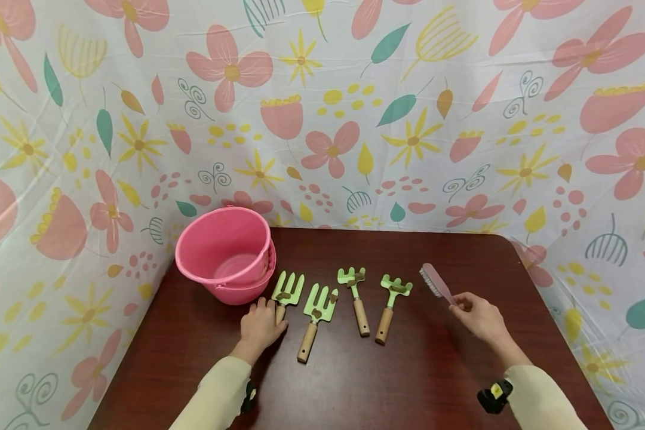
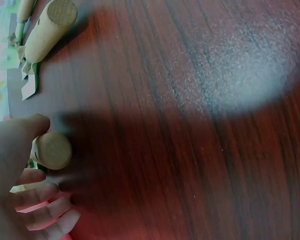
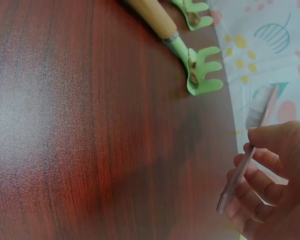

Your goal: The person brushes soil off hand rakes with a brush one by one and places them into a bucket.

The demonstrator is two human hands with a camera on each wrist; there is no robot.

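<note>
My left hand [image 1: 260, 325] is at the wooden handle of the leftmost green garden fork [image 1: 289, 289], beside the bucket. In the left wrist view, thumb and index finger lie on either side of that handle [image 2: 56, 151], while the other fingers spread loosely below. My right hand [image 1: 479, 316] pinches a pink brush [image 1: 436, 280] by its handle, raised over the table's right side. White bristles [image 3: 258, 107] show in the right wrist view. A second garden fork [image 1: 317, 313] and two small green rakes [image 1: 358, 301] [image 1: 389, 307] lie between the hands, with brown patches on their heads.
Nested pink buckets [image 1: 228, 248] stand at the back left of the dark wooden table [image 1: 365, 382]. A flower-patterned cloth [image 1: 328, 119] hangs behind the table and along its sides.
</note>
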